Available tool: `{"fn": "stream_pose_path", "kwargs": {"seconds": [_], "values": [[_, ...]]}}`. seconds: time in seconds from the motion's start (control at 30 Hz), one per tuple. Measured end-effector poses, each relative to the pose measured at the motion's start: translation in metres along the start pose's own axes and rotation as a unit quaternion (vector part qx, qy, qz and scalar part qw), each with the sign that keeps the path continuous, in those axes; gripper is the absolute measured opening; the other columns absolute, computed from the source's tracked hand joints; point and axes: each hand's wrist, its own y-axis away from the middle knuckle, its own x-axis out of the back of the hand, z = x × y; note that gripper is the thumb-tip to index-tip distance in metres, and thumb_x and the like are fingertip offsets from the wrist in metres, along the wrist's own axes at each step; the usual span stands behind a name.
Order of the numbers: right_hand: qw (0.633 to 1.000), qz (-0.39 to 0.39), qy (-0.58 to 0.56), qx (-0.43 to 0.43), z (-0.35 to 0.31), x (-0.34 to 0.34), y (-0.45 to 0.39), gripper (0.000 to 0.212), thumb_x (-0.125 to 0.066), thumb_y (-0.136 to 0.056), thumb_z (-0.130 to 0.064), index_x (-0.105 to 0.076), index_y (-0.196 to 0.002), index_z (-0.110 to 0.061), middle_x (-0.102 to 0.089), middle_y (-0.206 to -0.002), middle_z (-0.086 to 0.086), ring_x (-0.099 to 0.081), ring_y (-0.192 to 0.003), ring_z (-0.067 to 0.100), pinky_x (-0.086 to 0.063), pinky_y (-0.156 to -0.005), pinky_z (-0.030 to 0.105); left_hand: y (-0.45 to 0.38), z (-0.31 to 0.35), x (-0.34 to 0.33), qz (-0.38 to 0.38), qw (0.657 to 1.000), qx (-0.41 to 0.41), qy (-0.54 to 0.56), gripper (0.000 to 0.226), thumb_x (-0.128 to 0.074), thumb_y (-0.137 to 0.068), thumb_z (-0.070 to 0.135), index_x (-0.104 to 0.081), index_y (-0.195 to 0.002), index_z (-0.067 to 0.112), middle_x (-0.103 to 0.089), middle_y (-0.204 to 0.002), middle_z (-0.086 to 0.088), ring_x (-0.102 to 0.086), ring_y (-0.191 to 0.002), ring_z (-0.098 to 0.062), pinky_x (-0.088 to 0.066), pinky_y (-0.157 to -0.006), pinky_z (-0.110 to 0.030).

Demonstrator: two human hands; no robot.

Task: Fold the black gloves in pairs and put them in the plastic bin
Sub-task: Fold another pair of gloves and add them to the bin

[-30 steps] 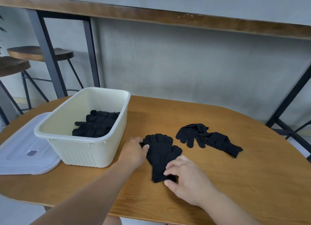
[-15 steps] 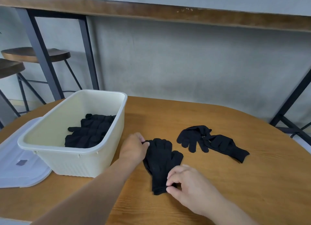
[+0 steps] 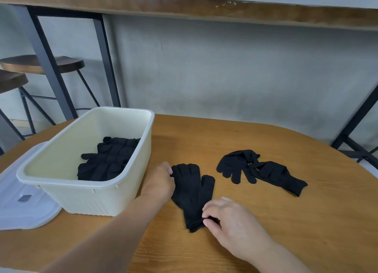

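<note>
Though left hand hides its fingertips, it grips the stacked black gloves flat on worktop beside the plastic bin; right hand pinches the cuff.

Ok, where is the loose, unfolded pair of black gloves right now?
In the head view the loose gloves lie on the wooden table, right of the stacked gloves that both hands are holding, away from the bin.
</note>
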Motion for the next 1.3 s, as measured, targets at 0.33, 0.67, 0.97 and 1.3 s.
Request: {"fn": "stream_pose_path", "kwargs": {"seconds": [0.33,0.67,0.97,1.3], "values": [[0.999,-0.026,0.019,0.017,0.0,0.005,0.003,0.029,-0.046,-0.098,-0.036,-0.064,-0.12,-0.034,-0.057,-0.119,-0.021,-0.044,-0.112,-0.004,-0.039,-0.09,0.014,-0.033,0.03,-0.007,-0.074,0.997,-0.027,-0.019,0.044,-0.069,-0.079,0.056,-0.068,-0.109,0.024,-0.064,-0.114,0.002,-0.059,-0.107,-0.018,-0.051,-0.091,-0.033],[0.998,-0.037,0.038,0.032,-0.005,0.01,0.01,0.027,-0.044,-0.098,-0.036,-0.063,-0.117,-0.031,-0.056,-0.113,-0.014,-0.044,-0.109,0.004,-0.036,-0.09,0.018,-0.023,0.048,-0.018,-0.042,0.995,-0.09,0.023,0.018,-0.066,-0.088,0.017,-0.06,-0.073,0.025,-0.061,-0.077,0.007,-0.059,-0.074,-0.013,-0.051,-0.067,-0.026],[0.997,-0.001,0.062,0.053,0.002,-0.001,0.012,0.021,-0.05,-0.091,-0.026,-0.069,-0.1,-0.03,-0.062,-0.104,-0.017,-0.053,-0.101,0.005,-0.042,-0.09,0.02,-0.019,0.025,-0.008,0.073,0.993,-0.062,0.063,0.013,-0.059,-0.092,0.016,-0.061,-0.081,0.022,-0.063,-0.07,0.003,-0.06,-0.067,-0.013,-0.054,-0.063,-0.029],[0.999,0.002,0.032,0.037,0.001,0.0,0.011,0.023,-0.045,-0.098,-0.029,-0.063,-0.111,-0.029,-0.055,-0.118,-0.017,-0.045,-0.112,0.002,-0.031,-0.092,0.013,-0.006,0.02,-0.01,0.045,0.98,-0.191,-0.015,0.015,-0.063,-0.092,0.031,-0.064,-0.104,0.022,-0.049,-0.109,0.01,-0.043,-0.106,-0.008,-0.034,-0.088,-0.017]]}}
